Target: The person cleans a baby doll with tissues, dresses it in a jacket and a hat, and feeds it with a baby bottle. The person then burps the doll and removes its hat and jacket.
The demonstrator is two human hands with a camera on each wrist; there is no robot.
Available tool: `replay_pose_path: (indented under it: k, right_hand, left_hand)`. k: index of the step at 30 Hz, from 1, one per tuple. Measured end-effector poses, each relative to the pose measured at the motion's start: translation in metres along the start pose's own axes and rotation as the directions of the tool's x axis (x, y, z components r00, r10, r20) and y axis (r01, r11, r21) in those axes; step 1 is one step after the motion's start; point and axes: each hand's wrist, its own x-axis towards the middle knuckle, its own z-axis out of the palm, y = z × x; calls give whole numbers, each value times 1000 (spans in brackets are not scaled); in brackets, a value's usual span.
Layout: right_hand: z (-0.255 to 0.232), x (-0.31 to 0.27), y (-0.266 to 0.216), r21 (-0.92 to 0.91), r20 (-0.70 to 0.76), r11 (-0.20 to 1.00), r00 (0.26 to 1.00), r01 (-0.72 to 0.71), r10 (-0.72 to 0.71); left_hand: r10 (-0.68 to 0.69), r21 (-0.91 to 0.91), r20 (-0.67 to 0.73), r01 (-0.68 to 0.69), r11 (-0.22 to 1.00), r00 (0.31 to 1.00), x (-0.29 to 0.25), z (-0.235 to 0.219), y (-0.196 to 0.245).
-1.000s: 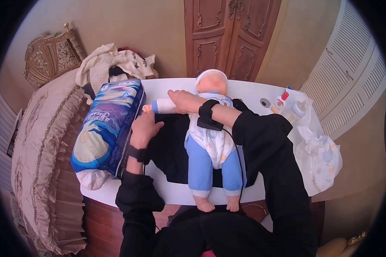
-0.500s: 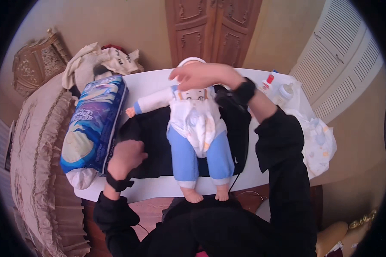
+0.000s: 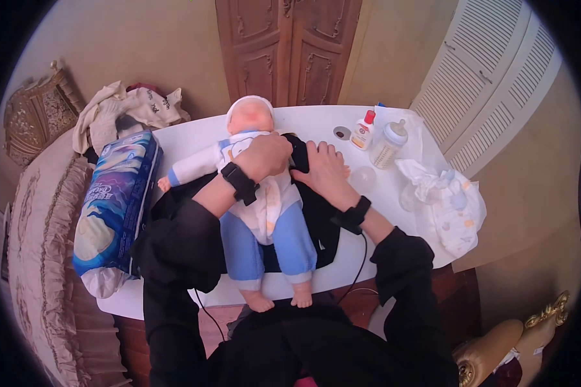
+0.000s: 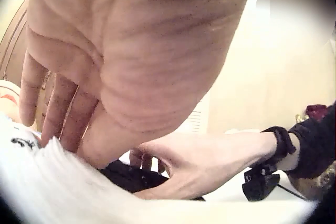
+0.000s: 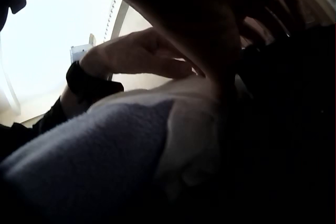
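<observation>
A baby doll [image 3: 242, 251] in a white-and-blue outfit lies on its back on a spread black garment [image 3: 327, 242], its head toward the far side. A printed white diaper [image 3: 274, 216] covers its hips over the blue trousers. My left hand [image 3: 265, 158] is on the doll's chest near the shoulder, fingers pointing down against the white top in the left wrist view; I cannot tell whether they pinch it. My right hand [image 3: 326, 171] grips black cloth beside the doll's arm, thumb and fingers curled around it in the left wrist view.
A blue diaper pack [image 3: 113, 200] lies along the left of the white table [image 3: 193, 132]. Toward the right stand a red-capped bottle [image 3: 363, 132] and a baby bottle [image 3: 389, 145], with an unfolded diaper [image 3: 455, 216] near the edge. A ruffled bed [image 3: 39, 245] borders the left side.
My left hand has moved right from beside the diaper pack onto the doll's chest. My right hand has left the doll's outstretched arm, passed over its head and come down at its other side.
</observation>
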Motion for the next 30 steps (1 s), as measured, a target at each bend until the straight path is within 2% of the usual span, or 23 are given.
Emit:
replay_pose_path:
  k: [2, 4, 6, 7, 9, 10, 12, 13, 15, 16, 18, 21, 22, 24, 28, 30]
  right_hand:
    - [8, 3, 5, -38, -81, 997, 995, 64, -66]
    - [17, 6, 14, -16, -121, 999, 991, 47, -49]
    - [24, 7, 28, -12, -94, 998, 994, -65, 63]
    - [19, 7, 31, -7, -92, 998, 994, -67, 66]
    - [10, 6, 36, 255, -48, 947, 975, -197, 216]
    - [10, 7, 40, 258, -47, 945, 974, -201, 220]
    - [11, 9, 47, 514, 60, 803, 946, -302, 318]
    - [21, 12, 52, 514, 60, 801, 944, -307, 323]
    - [49, 14, 64, 707, 103, 617, 913, -347, 394]
    - [47, 14, 63, 705, 106, 618, 914, -348, 393]
    - [42, 12, 59, 782, 163, 513, 910, -355, 382]
    - [35, 8, 55, 736, 102, 587, 913, -337, 395]
    - [33, 7, 55, 734, 103, 590, 914, -336, 393]
    - [30, 4, 53, 643, 77, 677, 910, -358, 407]
    - [33, -2, 59, 596, 8, 750, 936, -287, 351]
    - [35, -3, 61, 506, -90, 834, 948, -221, 306]
  left_hand:
    - [62, 29, -138, -59, 998, 988, 4, 6, 2]
    - [67, 34, -131, -63, 997, 989, 5, 8, 1]
    - [74, 32, -116, -71, 997, 990, 6, 7, 2]
    - [113, 52, -122, -107, 993, 986, 10, 6, 4]
    - [157, 71, -121, -149, 986, 980, 18, 6, 8]
    - [205, 39, -75, -203, 978, 976, 23, 7, 8]
    - [260, 5, -26, -260, 966, 965, 33, 10, 10]
    - [249, -17, 10, -249, 968, 968, 39, 13, 11]
    - [237, -44, 46, -235, 971, 970, 48, 15, 13]
    - [232, -58, 90, -227, 972, 969, 52, 15, 14]
    - [224, -71, 129, -216, 974, 966, 60, 15, 19]
    - [161, 67, 219, -179, 982, 962, 74, 19, 26]
    - [159, 65, 216, -177, 982, 963, 76, 21, 27]
    - [178, 129, 121, -193, 973, 977, 79, 26, 28]
    - [169, 124, 197, -195, 973, 966, 89, 24, 27]
    - [154, 57, 188, -167, 984, 970, 90, 23, 23]
